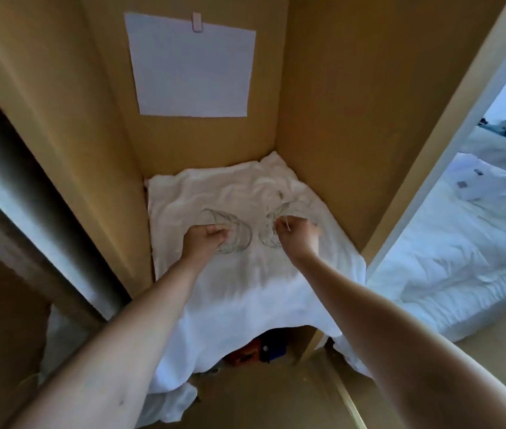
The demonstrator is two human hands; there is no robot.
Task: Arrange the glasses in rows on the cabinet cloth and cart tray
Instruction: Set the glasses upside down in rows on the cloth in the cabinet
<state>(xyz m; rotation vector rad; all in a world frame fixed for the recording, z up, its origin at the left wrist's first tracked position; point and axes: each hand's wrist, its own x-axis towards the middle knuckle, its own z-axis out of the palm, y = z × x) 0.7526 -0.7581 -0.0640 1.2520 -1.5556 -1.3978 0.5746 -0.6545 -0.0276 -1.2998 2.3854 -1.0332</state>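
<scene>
A white cloth covers the cabinet shelf and hangs over its front edge. Above the middle of the cloth my left hand grips a clear glass that lies tilted on its side. To the right, my right hand grips another clear glass, also tilted. The two glasses are blurred, and their rims nearly meet between my hands. I cannot tell whether either glass touches the cloth.
Wooden cabinet walls close in on the left, back and right. A white paper sheet is clipped to the back wall. Orange and blue items sit below the shelf. A bed with white bedding shows through the opening at right.
</scene>
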